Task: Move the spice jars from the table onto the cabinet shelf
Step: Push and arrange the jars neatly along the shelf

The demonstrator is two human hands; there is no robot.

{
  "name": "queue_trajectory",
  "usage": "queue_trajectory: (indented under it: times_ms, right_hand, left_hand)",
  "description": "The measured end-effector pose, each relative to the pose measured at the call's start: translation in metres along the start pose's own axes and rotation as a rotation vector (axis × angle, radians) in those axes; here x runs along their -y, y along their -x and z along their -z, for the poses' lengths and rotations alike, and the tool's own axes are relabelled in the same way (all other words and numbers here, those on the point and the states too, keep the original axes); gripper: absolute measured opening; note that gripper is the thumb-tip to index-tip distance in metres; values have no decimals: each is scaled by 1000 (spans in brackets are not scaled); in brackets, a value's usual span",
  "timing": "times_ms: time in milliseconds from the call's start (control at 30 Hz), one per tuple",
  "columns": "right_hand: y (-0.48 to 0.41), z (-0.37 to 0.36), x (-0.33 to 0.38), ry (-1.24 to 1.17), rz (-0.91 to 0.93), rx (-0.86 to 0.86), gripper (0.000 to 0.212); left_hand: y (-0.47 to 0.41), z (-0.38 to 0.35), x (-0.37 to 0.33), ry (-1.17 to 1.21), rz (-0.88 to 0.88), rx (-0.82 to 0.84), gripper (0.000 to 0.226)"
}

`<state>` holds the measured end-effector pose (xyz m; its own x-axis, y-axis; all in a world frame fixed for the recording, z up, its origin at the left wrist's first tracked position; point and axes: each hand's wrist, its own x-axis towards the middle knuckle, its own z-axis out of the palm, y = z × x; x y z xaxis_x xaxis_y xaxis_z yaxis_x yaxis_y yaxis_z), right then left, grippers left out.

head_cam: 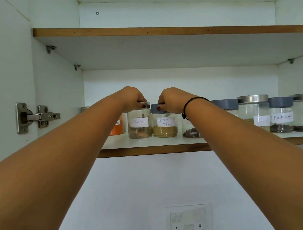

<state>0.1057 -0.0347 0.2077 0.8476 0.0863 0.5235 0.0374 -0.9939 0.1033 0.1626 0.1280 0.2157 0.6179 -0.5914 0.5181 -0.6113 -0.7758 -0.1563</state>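
Note:
My left hand [132, 98] grips the silver lid of the glass jar labelled Cinnamon [140, 128], which stands on the lower cabinet shelf [149, 144]. Right beside it, my right hand [173, 99] grips the grey lid of the Garam Masala jar [164, 128], also standing on the shelf. An orange-powder jar [117, 129] sits to the left, partly hidden by my left forearm. A jar of dark spice [191, 131] is half hidden behind my right forearm. Further right stand several more labelled jars, among them Black Pepper [282, 117].
An upper shelf [158, 31] spans the cabinet above. The open door's metal hinge [37, 116] is on the left wall. Below the shelf is a white wall with a switch and socket panel [189, 221]. The table is out of view.

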Motion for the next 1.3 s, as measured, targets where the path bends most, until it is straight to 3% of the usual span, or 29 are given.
queue_trajectory:
  times_ms: [867, 1300]
  right_hand:
    - [-80, -69, -10, -20, 19, -139, 21]
    - [-93, -77, -8, 15, -5, -125, 24]
  left_hand:
    - [-52, -43, 43, -19, 53, 3, 36]
    - [-57, -53, 48, -12, 59, -21, 36]
